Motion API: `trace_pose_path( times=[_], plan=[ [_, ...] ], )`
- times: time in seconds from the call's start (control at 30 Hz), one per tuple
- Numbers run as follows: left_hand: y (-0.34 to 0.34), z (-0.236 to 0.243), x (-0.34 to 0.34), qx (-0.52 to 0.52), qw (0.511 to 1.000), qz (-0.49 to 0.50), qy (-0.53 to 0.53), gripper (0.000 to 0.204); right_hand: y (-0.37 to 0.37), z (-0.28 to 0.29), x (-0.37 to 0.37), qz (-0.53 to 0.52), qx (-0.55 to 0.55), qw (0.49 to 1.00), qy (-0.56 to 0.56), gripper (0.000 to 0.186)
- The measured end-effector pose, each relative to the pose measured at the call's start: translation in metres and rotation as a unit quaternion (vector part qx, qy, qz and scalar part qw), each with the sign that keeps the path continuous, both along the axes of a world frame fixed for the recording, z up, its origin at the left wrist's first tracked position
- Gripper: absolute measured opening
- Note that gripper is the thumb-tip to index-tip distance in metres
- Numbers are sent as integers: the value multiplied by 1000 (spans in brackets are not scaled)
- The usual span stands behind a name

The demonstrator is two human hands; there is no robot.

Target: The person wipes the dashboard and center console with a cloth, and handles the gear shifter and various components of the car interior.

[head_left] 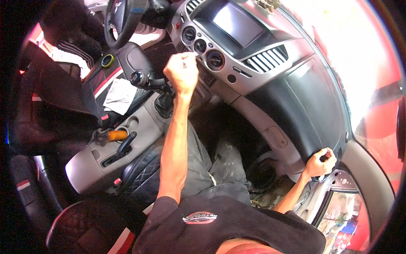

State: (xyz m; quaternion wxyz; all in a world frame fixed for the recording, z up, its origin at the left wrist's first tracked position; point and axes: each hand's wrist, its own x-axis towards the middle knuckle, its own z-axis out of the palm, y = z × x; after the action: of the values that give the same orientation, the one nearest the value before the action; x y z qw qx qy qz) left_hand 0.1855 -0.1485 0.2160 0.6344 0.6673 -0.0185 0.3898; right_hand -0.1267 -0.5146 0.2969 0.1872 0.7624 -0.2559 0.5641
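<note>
In front of the lower dashboard, my left hand is closed with its fingers curled in. It is just beyond the gear knob and close to the round climate dials. Whatever it grips, if anything, is hidden. My right hand is at the right end of the dashboard, beside the door opening. Its fingers curl around toward the thumb, leaving a dark gap. Something small and bluish shows beneath it, but I cannot make out what it is or whether I hold it.
A screen tops the centre stack. A white cloth and yellow-green ring lie on the driver's seat. Behind the gear lever are an orange-handled item and the handbrake. The steering wheel stands far left; bare sill metal shows right.
</note>
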Motion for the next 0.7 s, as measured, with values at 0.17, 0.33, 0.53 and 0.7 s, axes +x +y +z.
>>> trace_pose_path(
  times=[0.17, 0.33, 0.53, 0.7],
  plan=[
    [17, 0, 35, 162, 982, 94, 1, 13, -1, -1, 2, -1, 19, 1000, 0, 6],
    [23, 12, 35, 188, 981, 22, 44, 13, -3, 0, 1, -3, -3, 1000, 3, 6],
    [28, -3, 32, 133, 990, -8, 40, 15, -2, -1, 4, 5, 26, 1000, -5, 5],
    [19, 37, 1, 90, 995, -47, 1, 13, -1, 0, 2, -14, -12, 1000, 7, 5]
  ],
)
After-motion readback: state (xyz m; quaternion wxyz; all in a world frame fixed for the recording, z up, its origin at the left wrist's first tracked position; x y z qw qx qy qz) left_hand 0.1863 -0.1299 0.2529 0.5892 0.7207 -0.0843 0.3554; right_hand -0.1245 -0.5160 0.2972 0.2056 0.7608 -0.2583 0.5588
